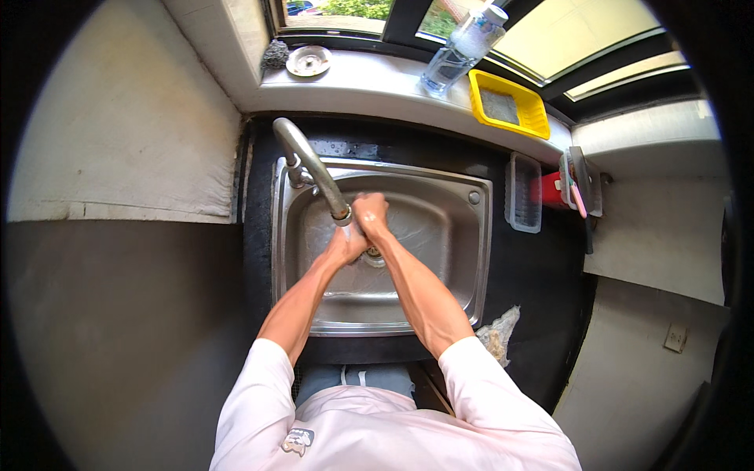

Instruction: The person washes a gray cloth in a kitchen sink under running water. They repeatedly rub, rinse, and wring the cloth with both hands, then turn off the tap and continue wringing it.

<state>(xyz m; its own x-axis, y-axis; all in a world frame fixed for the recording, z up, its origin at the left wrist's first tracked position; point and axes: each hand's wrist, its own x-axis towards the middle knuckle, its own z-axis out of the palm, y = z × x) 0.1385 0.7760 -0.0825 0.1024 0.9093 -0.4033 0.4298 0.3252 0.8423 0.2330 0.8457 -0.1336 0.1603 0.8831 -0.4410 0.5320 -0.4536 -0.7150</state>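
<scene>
Both hands are inside a stainless steel sink (pixel 421 221), close together and touching, under the spout of a curved metal faucet (pixel 315 162). Water from the spout runs onto my left hand (pixel 347 242), and the spout tip hides part of it. My right hand (pixel 371 212) is just beyond it, with curled, slightly blurred fingers and white spots that look like foam on its back. Whether anything is between the hands is hidden. Below my wrists, the sink drain (pixel 374 254) shows in part, with thin water spread over the basin floor.
Right of the sink, a clear plastic container (pixel 523 194) and a red container (pixel 549 189) stand on the black countertop (pixel 524 271). A crumpled cloth (pixel 499 335) lies near the front right. On the windowsill are a plastic bottle (pixel 456 56), a yellow basket (pixel 534 118), a small dish (pixel 308 61) and a scouring pad (pixel 275 55).
</scene>
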